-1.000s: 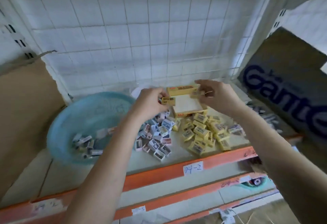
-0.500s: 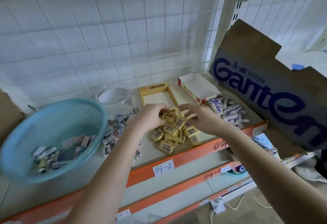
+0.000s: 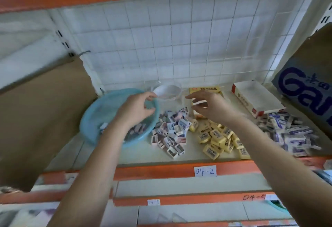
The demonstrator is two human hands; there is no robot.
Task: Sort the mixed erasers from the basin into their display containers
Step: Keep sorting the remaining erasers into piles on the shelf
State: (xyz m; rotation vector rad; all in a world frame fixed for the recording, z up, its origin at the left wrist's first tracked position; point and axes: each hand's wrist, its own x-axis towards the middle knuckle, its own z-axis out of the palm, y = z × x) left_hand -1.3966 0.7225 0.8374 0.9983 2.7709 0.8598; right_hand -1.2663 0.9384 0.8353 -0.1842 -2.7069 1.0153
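- Left hand (image 3: 136,109): fingers curled at clear bowl (image 3: 168,91) rim, grip unclear; blue basin (image 3: 93,113) beneath.
- Right hand (image 3: 211,107): fingers spread, empty, above yellow box (image 3: 204,89); yellow erasers (image 3: 217,137) just below the wrist.

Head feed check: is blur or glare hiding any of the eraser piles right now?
Head view: the left hand and right hand are motion-smeared; the blue-and-white erasers at far right are streaked, the yellow erasers sharper though their print is unreadable; light is soft and even, no harsh glare; the wide lens curves the white grid panel.
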